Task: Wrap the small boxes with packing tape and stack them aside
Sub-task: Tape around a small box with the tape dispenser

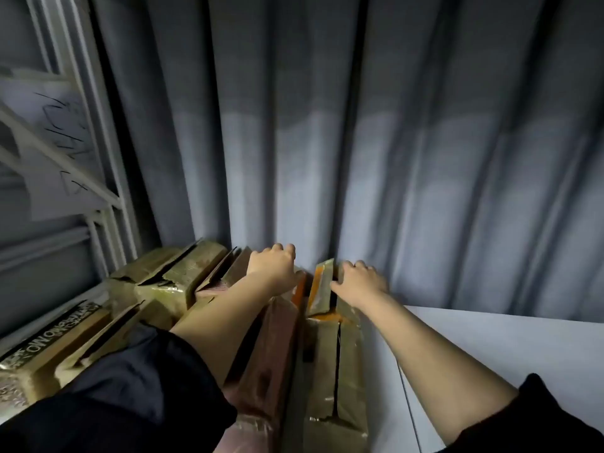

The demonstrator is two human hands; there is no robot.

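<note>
Head view, I see my left hand [273, 264] pressing loose-fingered on the box stack [322, 361] against the curtain [359, 142], right hand [358, 281] gripping a taped box [322, 287] at the stack's far edge, bare white tabletop [490, 348] to its right.

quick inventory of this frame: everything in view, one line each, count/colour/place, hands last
taped boxes: several, brown and tan, stacked from lower left to centre
small box: one, tan with orange, tilted up between the hands
curtain: one, grey-blue, pleated, behind the stack
white surface: one, lower right
metal frame: one, pale, left edge
paper sheet: one, white, scribbled, on the frame
left hand: on the stack top
right hand: at the small box
</note>
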